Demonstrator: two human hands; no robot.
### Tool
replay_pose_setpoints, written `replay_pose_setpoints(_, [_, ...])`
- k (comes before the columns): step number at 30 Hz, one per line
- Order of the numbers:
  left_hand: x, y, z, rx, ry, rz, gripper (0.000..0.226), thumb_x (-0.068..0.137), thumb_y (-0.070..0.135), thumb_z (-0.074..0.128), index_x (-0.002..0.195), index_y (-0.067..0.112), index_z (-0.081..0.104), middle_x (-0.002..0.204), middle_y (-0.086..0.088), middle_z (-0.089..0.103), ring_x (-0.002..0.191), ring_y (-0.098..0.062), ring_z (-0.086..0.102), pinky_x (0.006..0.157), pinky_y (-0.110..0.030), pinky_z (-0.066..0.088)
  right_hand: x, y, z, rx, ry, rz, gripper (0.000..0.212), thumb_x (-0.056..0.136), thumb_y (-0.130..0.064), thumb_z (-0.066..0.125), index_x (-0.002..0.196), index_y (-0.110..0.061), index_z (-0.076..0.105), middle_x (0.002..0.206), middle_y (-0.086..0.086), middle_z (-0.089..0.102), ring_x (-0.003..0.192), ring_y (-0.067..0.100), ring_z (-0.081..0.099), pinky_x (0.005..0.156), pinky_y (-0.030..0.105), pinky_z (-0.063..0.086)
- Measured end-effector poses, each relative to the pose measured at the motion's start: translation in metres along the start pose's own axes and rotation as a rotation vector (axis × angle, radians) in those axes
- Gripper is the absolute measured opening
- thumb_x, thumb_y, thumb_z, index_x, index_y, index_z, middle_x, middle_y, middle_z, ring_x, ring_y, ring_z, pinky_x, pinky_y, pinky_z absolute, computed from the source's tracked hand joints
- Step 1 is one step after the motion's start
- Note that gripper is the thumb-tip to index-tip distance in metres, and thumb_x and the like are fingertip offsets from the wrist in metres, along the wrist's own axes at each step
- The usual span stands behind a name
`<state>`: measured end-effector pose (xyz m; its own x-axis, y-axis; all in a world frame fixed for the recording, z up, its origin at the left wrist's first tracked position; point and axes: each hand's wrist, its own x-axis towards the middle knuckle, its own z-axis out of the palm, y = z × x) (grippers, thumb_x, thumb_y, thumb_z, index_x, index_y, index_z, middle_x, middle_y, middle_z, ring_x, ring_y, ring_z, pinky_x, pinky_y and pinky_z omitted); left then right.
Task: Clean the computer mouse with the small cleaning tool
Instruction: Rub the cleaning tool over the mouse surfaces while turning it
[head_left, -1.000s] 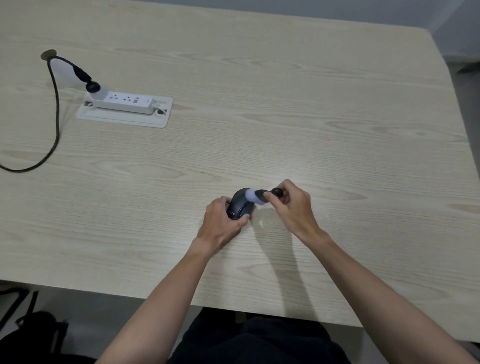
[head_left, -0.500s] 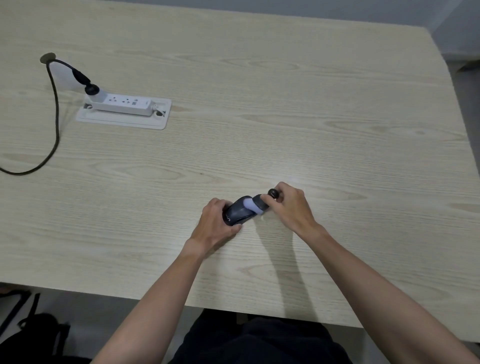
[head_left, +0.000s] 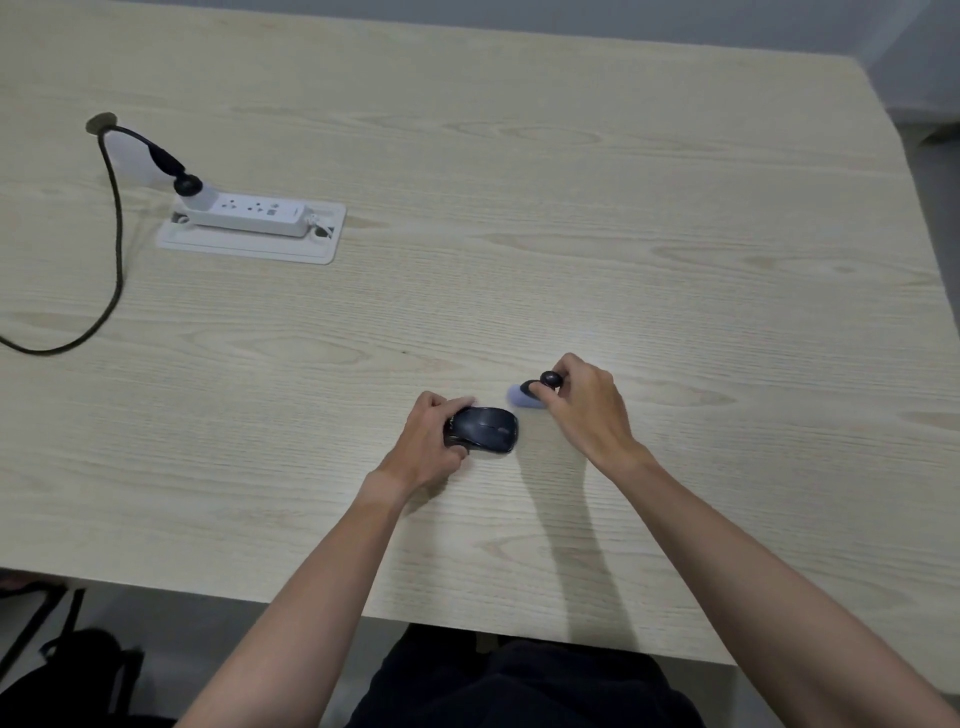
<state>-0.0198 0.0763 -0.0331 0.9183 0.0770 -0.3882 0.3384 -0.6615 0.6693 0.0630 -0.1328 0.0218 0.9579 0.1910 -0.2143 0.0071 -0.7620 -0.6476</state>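
Note:
A dark computer mouse (head_left: 488, 429) lies flat on the pale wooden table (head_left: 519, 208), top side up. My left hand (head_left: 427, 447) grips its left end. The small cleaning tool (head_left: 530, 391) has a black handle and a pale bluish head that looks blurred. My right hand (head_left: 582, 405) pinches its handle a little above and to the right of the mouse. The tool's head is apart from the mouse.
A white power strip (head_left: 254, 210) sits on a white plate at the back left. Its dark cable (head_left: 111, 249) loops off the table's left side. The near table edge runs just above my lap. A dark bag (head_left: 67, 675) lies on the floor at lower left.
The mouse has gone from tilted up under the tool to lying flat on the table. My right hand has drawn the tool away to the right, off the mouse.

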Motion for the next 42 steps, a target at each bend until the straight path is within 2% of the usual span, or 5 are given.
replay_pose_setpoints(9, [-0.013, 0.017, 0.010, -0.185, 0.311, -0.139, 0.042, 0.091, 0.000, 0.052, 0.131, 0.013, 0.055, 0.124, -0.007, 0.052, 0.107, -0.007, 0.048, 0.083, 0.003, 0.036, 0.009, -0.003, 0.009, 0.117, -0.071, 0.041, 0.035, 0.088, -0.038, 0.072, 0.078, -0.007, 0.060, 0.067, -0.002, 0.055, 0.060, 0.013, 0.048, 0.058, 0.032, 0.043])
replay_pose_setpoints(12, [-0.014, 0.022, 0.013, -0.253, 0.336, -0.175, 0.035, 0.093, 0.019, 0.056, 0.128, 0.016, 0.056, 0.122, -0.004, 0.056, 0.109, -0.011, 0.054, 0.095, -0.018, 0.048, 0.011, -0.005, 0.007, 0.111, -0.013, 0.043, 0.032, 0.088, -0.038, 0.072, 0.081, -0.009, 0.061, 0.072, 0.001, 0.061, 0.063, 0.015, 0.053, 0.059, 0.033, 0.046])
replay_pose_setpoints(19, [-0.013, 0.032, 0.026, -0.164, 0.289, -0.206, 0.085, 0.072, 0.049, 0.081, 0.140, 0.018, 0.041, 0.130, -0.002, 0.043, 0.117, -0.017, 0.046, 0.094, -0.025, 0.040, 0.012, -0.013, 0.013, 0.048, -0.059, 0.010, 0.033, 0.090, -0.038, 0.069, 0.080, -0.008, 0.058, 0.067, -0.003, 0.056, 0.059, 0.014, 0.049, 0.053, 0.026, 0.037])
replay_pose_setpoints(34, [-0.002, 0.029, 0.011, -0.195, 0.020, -0.196, 0.095, 0.079, 0.019, 0.079, 0.156, 0.033, 0.025, 0.122, -0.001, 0.033, 0.117, -0.016, 0.038, 0.096, -0.021, 0.032, 0.021, -0.015, 0.018, 0.298, 0.002, 0.147, 0.029, 0.087, -0.033, 0.076, 0.078, -0.010, 0.060, 0.064, -0.005, 0.055, 0.055, 0.009, 0.047, 0.054, 0.019, 0.040])
replay_pose_setpoints(42, [-0.008, 0.038, 0.021, -0.207, 0.153, -0.291, 0.097, 0.075, 0.028, 0.079, 0.153, 0.013, 0.024, 0.149, -0.005, 0.033, 0.139, -0.022, 0.034, 0.105, -0.027, 0.033, 0.018, -0.010, 0.015, 0.215, 0.011, 0.135, 0.030, 0.088, -0.035, 0.074, 0.080, -0.010, 0.060, 0.068, -0.004, 0.057, 0.059, 0.011, 0.050, 0.056, 0.024, 0.041])
